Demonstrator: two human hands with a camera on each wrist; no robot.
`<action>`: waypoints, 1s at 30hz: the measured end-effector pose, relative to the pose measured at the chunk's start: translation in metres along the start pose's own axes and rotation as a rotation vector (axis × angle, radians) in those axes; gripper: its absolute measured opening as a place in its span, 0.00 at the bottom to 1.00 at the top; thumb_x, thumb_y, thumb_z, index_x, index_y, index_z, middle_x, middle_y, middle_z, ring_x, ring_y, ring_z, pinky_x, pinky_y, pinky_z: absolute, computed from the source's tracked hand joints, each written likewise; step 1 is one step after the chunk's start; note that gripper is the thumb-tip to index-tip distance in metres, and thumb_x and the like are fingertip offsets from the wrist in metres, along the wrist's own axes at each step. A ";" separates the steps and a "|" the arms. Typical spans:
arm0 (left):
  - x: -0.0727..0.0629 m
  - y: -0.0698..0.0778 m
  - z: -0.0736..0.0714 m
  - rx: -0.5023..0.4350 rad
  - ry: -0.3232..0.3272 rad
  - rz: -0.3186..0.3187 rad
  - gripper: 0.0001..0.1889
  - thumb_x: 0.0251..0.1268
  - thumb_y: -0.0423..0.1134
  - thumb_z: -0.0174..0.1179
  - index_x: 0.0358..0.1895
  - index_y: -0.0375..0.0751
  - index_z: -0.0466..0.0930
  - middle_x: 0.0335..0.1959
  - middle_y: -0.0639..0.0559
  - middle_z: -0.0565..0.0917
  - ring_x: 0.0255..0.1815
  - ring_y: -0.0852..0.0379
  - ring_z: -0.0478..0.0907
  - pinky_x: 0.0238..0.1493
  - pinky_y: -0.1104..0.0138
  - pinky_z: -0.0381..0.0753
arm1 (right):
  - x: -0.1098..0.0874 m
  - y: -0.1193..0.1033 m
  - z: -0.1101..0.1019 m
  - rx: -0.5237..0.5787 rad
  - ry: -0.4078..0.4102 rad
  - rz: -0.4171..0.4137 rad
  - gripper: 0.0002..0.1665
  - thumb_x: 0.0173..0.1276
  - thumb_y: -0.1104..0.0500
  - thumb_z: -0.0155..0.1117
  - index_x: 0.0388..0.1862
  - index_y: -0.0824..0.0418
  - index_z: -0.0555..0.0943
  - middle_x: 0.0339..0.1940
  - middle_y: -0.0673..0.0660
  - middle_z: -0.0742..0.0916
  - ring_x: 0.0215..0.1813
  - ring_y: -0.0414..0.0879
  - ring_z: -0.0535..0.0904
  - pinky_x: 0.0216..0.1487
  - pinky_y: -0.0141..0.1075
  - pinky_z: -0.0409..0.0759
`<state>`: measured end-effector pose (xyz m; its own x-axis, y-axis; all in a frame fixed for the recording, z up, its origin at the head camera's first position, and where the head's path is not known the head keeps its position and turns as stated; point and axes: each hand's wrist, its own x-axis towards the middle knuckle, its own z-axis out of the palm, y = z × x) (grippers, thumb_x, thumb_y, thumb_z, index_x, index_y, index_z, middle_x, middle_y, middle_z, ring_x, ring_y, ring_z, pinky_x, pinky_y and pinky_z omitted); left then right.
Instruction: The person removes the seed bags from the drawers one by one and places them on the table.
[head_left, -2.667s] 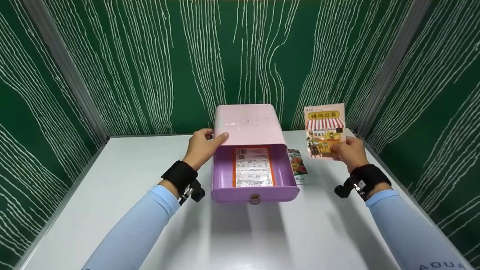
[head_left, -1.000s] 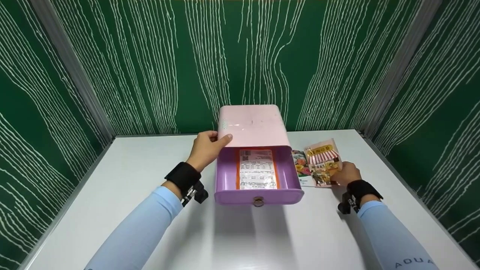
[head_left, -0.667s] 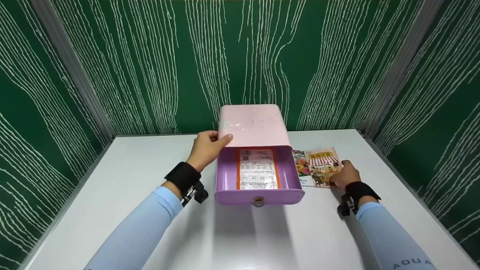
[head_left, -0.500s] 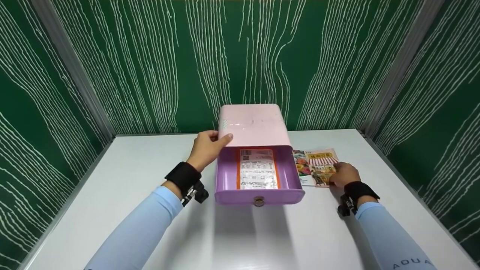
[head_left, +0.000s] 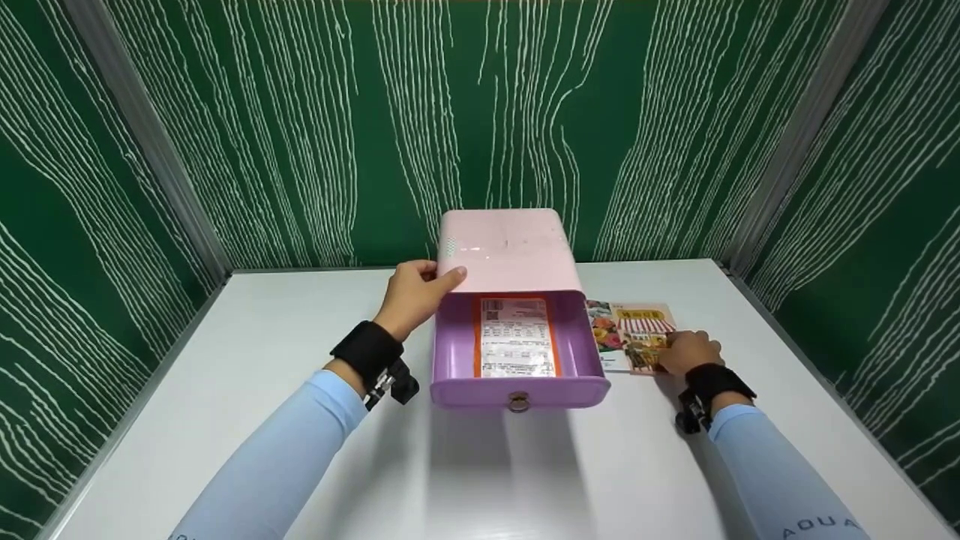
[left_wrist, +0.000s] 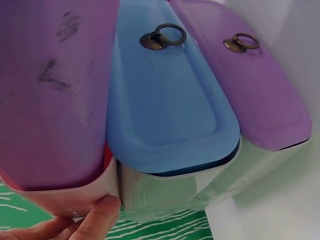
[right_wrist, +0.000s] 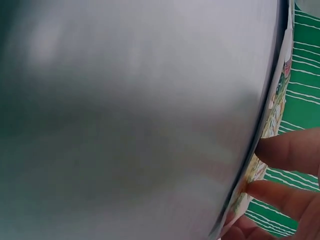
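Note:
My left hand (head_left: 412, 300) holds the left side of a pink-topped drawer cabinet (head_left: 502, 247), thumb on its top. The top purple drawer (head_left: 519, 391) is pulled out; inside lies an orange-edged packet (head_left: 516, 337), printed side up. To the right, a pink packet (head_left: 637, 321) with a striped awning picture lies on the table beside a flower packet (head_left: 604, 337), whose left part the cabinet hides. Fingertips of my right hand (head_left: 691, 352) touch the pink packet's lower right part. In the right wrist view, fingers (right_wrist: 290, 150) reach to the printed packet (right_wrist: 274, 117).
Below the pulled-out drawer, the left wrist view shows a closed blue drawer (left_wrist: 172, 95) and a closed purple drawer (left_wrist: 250, 80), each with a ring pull. The white table (head_left: 300, 352) meets green walls (head_left: 397, 112) at the back and sides.
My right hand has brought the pink packet down from the air onto the table, where it now lies flatter. The right fingers have shifted slightly on it. My left hand keeps its hold.

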<state>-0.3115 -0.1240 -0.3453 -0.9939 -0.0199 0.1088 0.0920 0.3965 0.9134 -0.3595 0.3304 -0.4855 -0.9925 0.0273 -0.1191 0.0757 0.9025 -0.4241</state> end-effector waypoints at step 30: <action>-0.013 0.028 -0.017 0.059 -0.017 0.050 0.31 0.79 0.44 0.61 0.75 0.26 0.72 0.73 0.31 0.78 0.72 0.40 0.79 0.73 0.51 0.81 | -0.045 -0.109 -0.059 0.445 0.093 -0.206 0.39 0.81 0.59 0.61 0.82 0.77 0.63 0.76 0.80 0.75 0.75 0.73 0.75 0.70 0.56 0.81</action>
<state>-0.2946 -0.1276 -0.3142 -0.9890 0.0169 0.1469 0.1387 0.4503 0.8820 -0.3288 0.2557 -0.3813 -0.9939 -0.0760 0.0793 -0.1094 0.6230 -0.7745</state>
